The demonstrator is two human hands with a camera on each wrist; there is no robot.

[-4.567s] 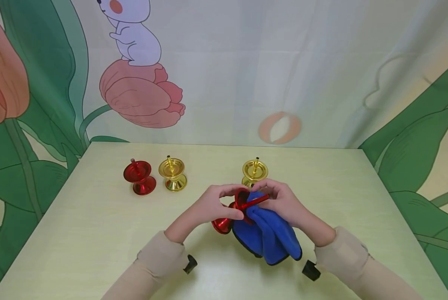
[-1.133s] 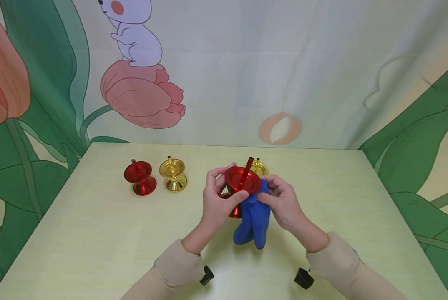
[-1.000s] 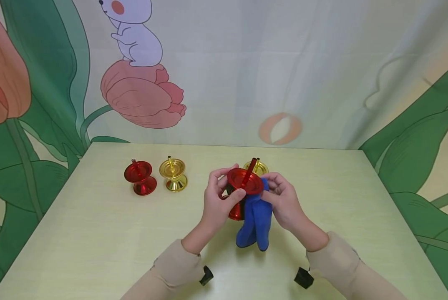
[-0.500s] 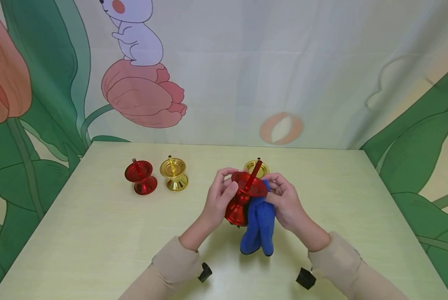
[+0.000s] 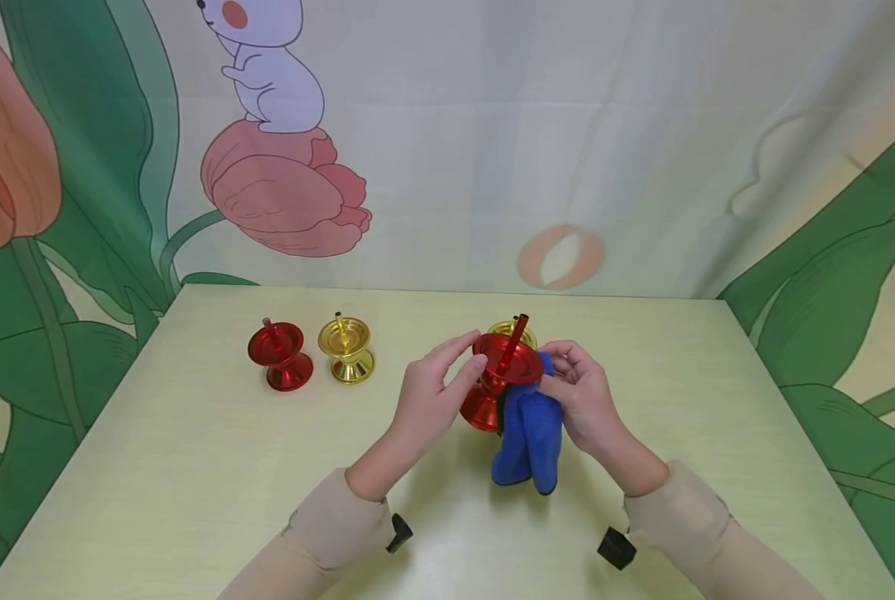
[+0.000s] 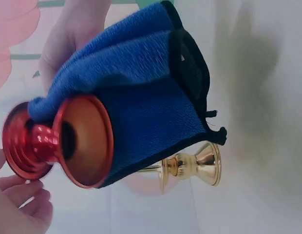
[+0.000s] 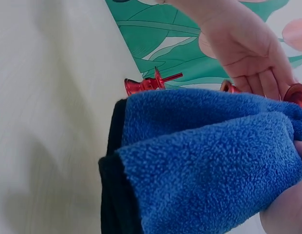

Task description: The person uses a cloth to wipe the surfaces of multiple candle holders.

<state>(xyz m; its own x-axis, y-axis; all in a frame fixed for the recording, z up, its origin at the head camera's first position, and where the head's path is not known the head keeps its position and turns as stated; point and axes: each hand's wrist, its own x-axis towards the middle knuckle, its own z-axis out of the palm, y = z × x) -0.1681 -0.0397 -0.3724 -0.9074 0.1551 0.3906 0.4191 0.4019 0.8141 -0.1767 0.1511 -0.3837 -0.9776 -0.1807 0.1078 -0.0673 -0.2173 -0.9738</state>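
Note:
A shiny red candle holder (image 5: 509,360), with a dished top, an upright stem and a flared foot, is held tilted above the table. My left hand (image 5: 431,396) has thumb and fingertips at the left side of its dish rim. On the other side, my right hand (image 5: 586,400) pinches a blue cloth (image 5: 528,437) against the rim, and two folds of it hang down. The left wrist view shows the hollow foot (image 6: 86,141) with the dark-edged cloth (image 6: 146,109) behind it. In the right wrist view the cloth (image 7: 209,165) covers most of the held holder.
A red candle holder (image 5: 282,358) and a gold one (image 5: 347,350) stand side by side at the back left of the pale table (image 5: 192,467). Another gold holder (image 5: 526,333) stands behind the hands, partly hidden. A printed curtain (image 5: 447,167) hangs behind the table.
Earlier the red holder lay tipped sideways; it has since been turned more upright. Over the last second it has shifted right with the cloth, and the left fingers have straightened along its rim.

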